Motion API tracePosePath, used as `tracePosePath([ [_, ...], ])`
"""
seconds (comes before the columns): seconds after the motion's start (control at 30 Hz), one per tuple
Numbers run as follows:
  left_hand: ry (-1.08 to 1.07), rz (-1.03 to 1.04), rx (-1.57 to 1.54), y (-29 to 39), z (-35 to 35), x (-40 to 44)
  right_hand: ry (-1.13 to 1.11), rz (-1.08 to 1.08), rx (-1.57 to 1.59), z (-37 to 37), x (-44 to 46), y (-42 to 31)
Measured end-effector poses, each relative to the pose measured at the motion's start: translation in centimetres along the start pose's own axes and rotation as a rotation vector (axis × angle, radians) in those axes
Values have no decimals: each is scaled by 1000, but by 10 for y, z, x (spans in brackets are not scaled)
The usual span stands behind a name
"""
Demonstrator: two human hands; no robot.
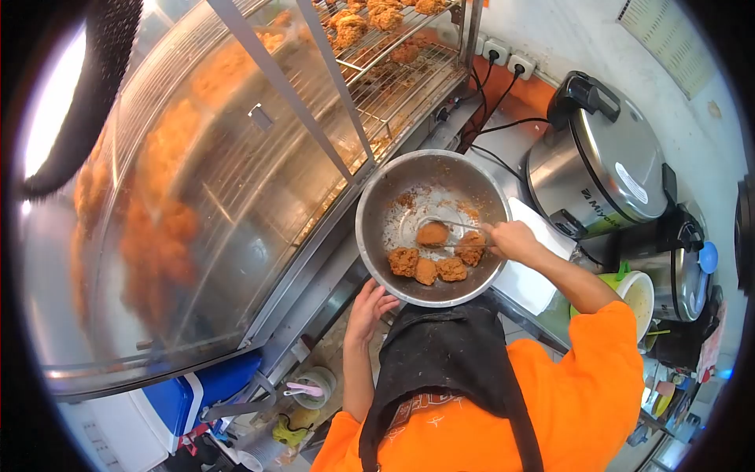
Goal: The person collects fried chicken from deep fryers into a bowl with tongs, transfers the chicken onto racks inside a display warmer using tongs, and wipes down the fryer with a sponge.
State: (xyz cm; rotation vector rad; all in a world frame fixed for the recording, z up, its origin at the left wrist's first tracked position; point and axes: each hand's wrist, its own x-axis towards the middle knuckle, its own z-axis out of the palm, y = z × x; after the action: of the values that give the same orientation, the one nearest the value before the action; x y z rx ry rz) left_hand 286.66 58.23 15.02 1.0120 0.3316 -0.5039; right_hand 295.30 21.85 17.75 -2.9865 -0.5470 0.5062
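Beside the glass-fronted metal display cabinet: a wide, round, silver metal bowl sits just in front of the black cloth apron; a level, steady bowl would best stop the contents sliding.
Bare left hand: at the bowl's lower-left rim, fingers loosely spread and grasping nothing; whether it bears any weight I cannot tell. A light brace there should suit.
Bare right hand: over the right rim, fingers closed round slim silver metal tongs. An even, gentle squeeze would spare the crust.
Tong arms: one either side of a rounded, brown, crumb-coated fried piece near the bowl's middle; whether they clamp it is unclear. Gripping across its thickest part looks safest.
Other fried pieces: four, in the bowl's near half, rough and craggy, deep orange-brown, lying close together.
Loose brown crumbs: scattered over the bowl's floor and far wall.
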Motion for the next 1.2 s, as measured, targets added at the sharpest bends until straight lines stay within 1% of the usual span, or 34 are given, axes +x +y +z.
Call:
tracePosePath([
  [0.07, 0, 4, 11, 0, 1, 0, 42, 24, 70, 22, 10, -1],
  [0.17, 0, -3, 4, 3, 3, -2, -134, 129, 631, 18, 24, 9],
  [0.2, -4, -4, -9, 2, 2, -1, -226, 239, 890, 2, 20, 7],
  [0.3, -16, 2, -33, 0, 0, 0, -228, 363, 1183, -9, 17, 16],
  [0.33, -16, 10, -38, 0, 1, 0, -167, 323, 1311, -17, 18, 16],
  [0.37, -15, 18, -47, -1, 2, 0, -68, 296, 1261, -29, 21, 18],
  [0.43, -16, 24, -43, -1, 3, 1, 118, 244, 1162, -76, 29, 10],
  [0.5, -7, 20, -27, -1, 3, 0, 294, 181, 1160, -79, 81, 29],
  [0.57, -11, 19, -19, -1, 3, 0, 502, 110, 832, -105, 133, 36],
  [0.63, -16, 18, -14, -1, 4, -1, 747, 129, 396, -124, 180, 33],
  [0.7, -16, 13, -21, -2, 4, -1, 779, 267, 141, -146, 197, 12],
  [0.73, -18, 13, -19, -3, 3, 0, 767, 239, 25, -145, 211, 13],
  [0.83, -26, 6, -4, -3, -1, 4, 789, 195, -56, -142, 226, 13],
  [0.87, -34, 4, -4, -4, -2, 3, 784, 228, -59, -142, 227, 16],
  [0.97, -36, -1, 6, 1, 0, 5, 652, 242, 88, -168, 172, 3],
  [1.03, -16, 1, 20, 4, 4, 3, 667, 27, 249, -157, 132, 14],
  [1.1, -5, 3, 9, 1, 0, 3, 283, -144, 363, -151, 92, 26],
  [1.17, -17, 1, 0, 2, 0, 5, -146, -44, 537, -141, 52, 16],
  [1.2, -15, -5, 8, 3, 0, 5, -276, -50, 550, -129, 42, 13],
])
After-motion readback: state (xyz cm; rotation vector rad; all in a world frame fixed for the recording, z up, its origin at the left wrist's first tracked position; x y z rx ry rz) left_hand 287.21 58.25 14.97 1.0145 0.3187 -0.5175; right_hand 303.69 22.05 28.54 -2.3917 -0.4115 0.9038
